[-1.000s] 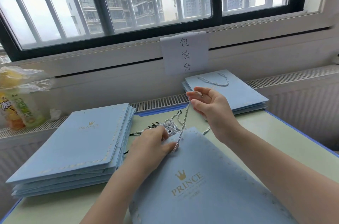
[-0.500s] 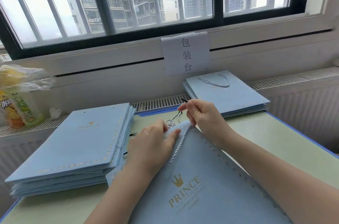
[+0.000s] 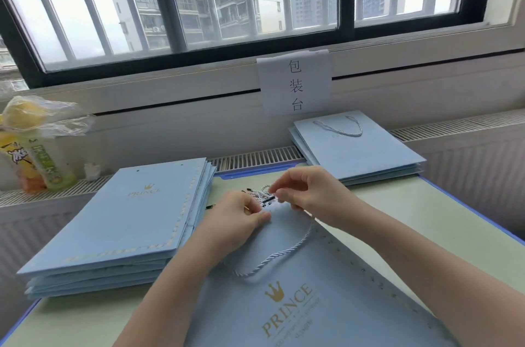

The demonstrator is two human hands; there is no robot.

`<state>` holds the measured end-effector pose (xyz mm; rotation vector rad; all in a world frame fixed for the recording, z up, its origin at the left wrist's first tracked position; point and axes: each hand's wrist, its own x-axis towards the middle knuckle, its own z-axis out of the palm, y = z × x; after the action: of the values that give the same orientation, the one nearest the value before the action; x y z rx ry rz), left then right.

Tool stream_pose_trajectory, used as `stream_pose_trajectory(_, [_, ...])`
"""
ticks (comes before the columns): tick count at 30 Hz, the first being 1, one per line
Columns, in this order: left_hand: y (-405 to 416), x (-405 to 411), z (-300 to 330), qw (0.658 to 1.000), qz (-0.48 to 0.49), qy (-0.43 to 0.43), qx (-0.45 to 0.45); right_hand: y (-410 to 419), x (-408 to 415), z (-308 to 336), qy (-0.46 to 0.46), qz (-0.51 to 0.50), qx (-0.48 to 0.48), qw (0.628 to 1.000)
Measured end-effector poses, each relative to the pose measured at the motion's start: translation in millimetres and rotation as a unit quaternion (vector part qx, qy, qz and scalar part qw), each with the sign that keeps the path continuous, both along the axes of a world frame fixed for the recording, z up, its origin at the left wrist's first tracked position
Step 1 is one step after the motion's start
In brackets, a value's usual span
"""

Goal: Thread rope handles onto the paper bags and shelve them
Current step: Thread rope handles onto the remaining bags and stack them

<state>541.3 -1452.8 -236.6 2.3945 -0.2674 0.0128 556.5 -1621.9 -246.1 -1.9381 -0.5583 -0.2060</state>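
Both hands meet at the far top edge of the paper bag (image 3: 298,304) on the table (image 3: 426,219). The left hand (image 3: 235,221) pinches that edge; the right hand (image 3: 309,199) pinches the rope (image 3: 272,261) end just beside it. The rope loops back toward the person, so the right hand looks nearer the hole.

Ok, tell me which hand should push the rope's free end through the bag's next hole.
Probably the right hand: it already pinches the rope near its tip at the bag top edge, while the left hand pins that edge down.
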Motion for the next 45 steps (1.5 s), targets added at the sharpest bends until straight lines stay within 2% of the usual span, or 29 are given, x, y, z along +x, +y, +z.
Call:
stream_pose_trajectory(4, [2,0,1,0.997,-0.018,0.060,-0.053,9,-1,-9,-0.059,-0.006,-0.172,0.983])
stream_pose_trajectory(8, [1,1,-4,0.998,-0.032,0.044,-0.045,10,-3,-13,-0.037,0.004,-0.229,0.973])
stream_pose_trajectory(21, [6,2,-3,0.993,-0.032,0.097,-0.063,12,-5,-13,-0.013,0.028,-0.203,0.979])
stream_pose_trajectory(34, [8,-2,4,0.975,-0.025,0.137,-0.172,10,-8,-3,0.002,0.008,-0.189,0.982])
stream_pose_trajectory(40, [13,2,3,0.972,-0.019,0.147,-0.182,8,-9,-2,0.025,0.044,-0.148,0.988])
stream_pose_trajectory(45, [15,1,6,0.972,-0.028,0.147,-0.179,9,-5,-5,-0.001,0.039,-0.122,0.992])
